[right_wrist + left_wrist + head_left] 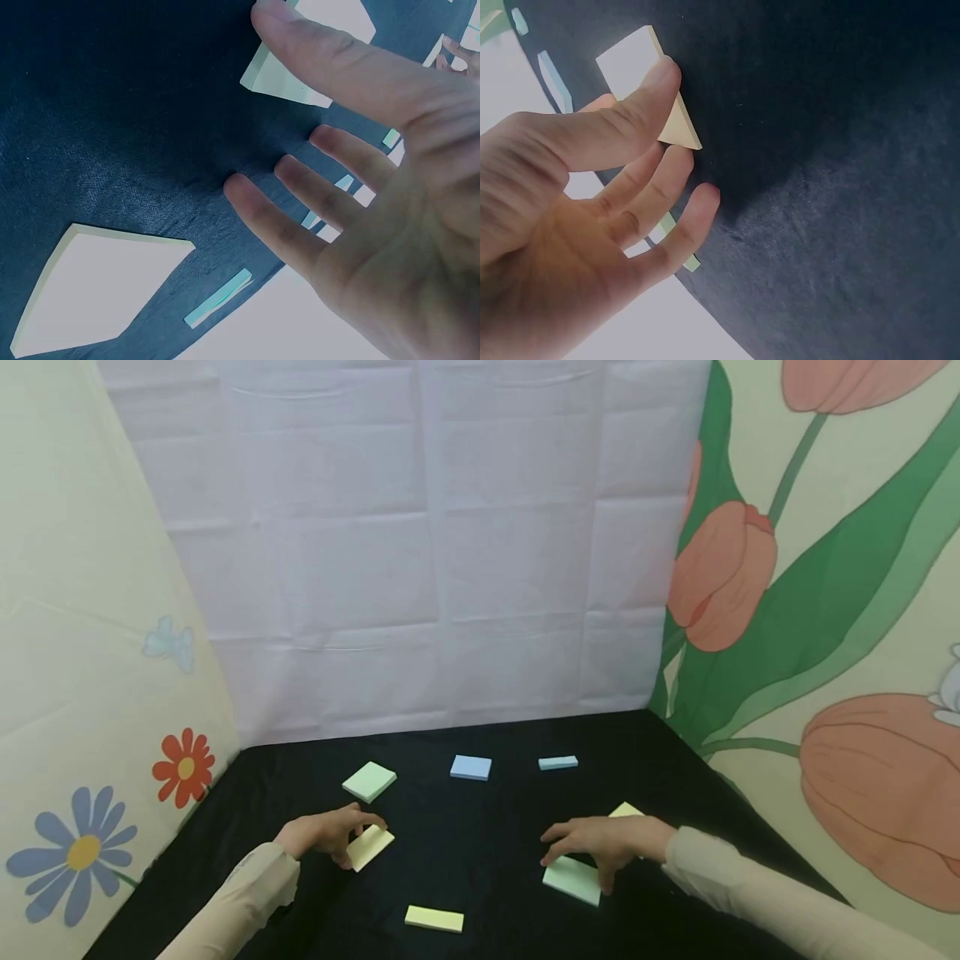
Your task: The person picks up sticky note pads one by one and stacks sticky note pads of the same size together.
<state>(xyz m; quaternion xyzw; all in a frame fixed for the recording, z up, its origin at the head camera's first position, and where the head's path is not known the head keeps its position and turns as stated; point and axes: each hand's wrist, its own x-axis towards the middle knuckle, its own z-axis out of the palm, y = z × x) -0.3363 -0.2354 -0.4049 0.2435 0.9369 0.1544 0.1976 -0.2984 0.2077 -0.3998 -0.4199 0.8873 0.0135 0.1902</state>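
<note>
At the left, my left hand point(330, 833) grips a pale yellow sticky note pad point(371, 848) by its edges between thumb and index finger. In the left wrist view the thumb lies over one edge of that pad point(641, 67), and the other fingers are loosely bent beside it. On the right, my right hand point(600, 843) spans a pale green sticky note pad point(573, 882), thumb and index finger at its edges. The right wrist view has the thumb against this pad point(289, 79); the index finger is hidden there. The remaining fingers reach out apart from the pad.
On the black cloth point(480, 827) lie a green pad point(369, 782), a blue pad point(471, 767), a narrow light blue pad point(558, 762) and a narrow yellow pad point(434, 919). Another yellow pad point(626, 809) is partly behind my right hand. Hanging cloths border the table.
</note>
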